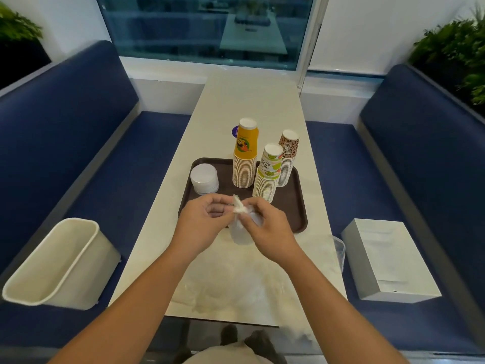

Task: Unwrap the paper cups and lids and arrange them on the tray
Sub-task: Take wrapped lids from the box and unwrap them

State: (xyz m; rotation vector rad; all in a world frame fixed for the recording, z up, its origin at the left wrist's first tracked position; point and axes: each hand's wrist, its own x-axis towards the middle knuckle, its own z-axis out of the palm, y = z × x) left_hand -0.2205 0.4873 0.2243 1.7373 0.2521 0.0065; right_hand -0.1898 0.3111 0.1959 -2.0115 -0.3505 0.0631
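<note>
At frame centre, one plastic-wrapped pack (240, 236) sits at the near edge of the one brown tray (298, 206). The left hand (207, 219) and right hand (267, 224) pinch its bunched top with curled fingers. Higher up, the tray holds three upturned cup stacks, orange (245, 158), green-white (267, 174) and brown-patterned (287, 158), and one lid stack (204, 179). One white bin (60, 264) is at lower left, and one grey box (388, 261) at lower right.

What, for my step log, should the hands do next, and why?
Probably pull the wrapper's bunched top open. The left hand and right hand both pinch it above a wrapped stack at the near edge of the tray, while three cup stacks and one bare lid stack already stand on it.
</note>
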